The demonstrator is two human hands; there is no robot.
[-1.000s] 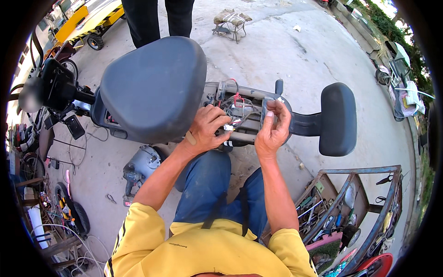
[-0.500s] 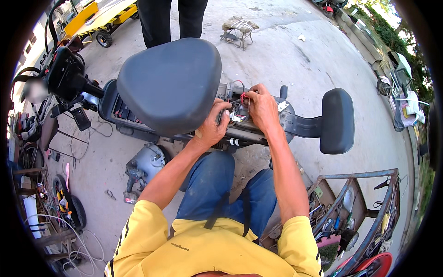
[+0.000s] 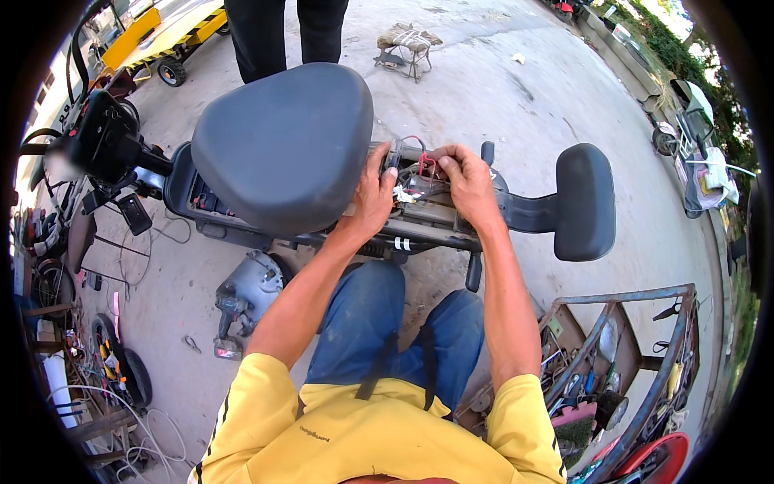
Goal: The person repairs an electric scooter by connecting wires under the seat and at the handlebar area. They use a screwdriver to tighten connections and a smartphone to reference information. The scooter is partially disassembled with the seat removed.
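An electric scooter stands across in front of me, its wiring exposed between the raised black seat (image 3: 282, 145) and the padded backrest (image 3: 584, 202). My right hand (image 3: 472, 185) pinches at a bunch of thin red wires (image 3: 426, 164) in the open frame. My left hand (image 3: 374, 196) is closed beside the seat's edge, thumb and fingers around a small dark part whose kind I cannot make out. White connectors (image 3: 407, 195) lie among the wires between my hands. The seat hides some of the frame to the left.
A cordless power tool (image 3: 233, 315) lies by a round grey metal part (image 3: 256, 282) on the concrete. To the right stands a metal rack (image 3: 625, 298) with tools. A person in dark trousers (image 3: 286, 36) stands beyond the seat. A folding stool (image 3: 407, 48) is farther off.
My right hand has shifted slightly down and away from the red wires' top, its fingers still together. My left hand stays beside the seat. The whole view has shifted slightly.
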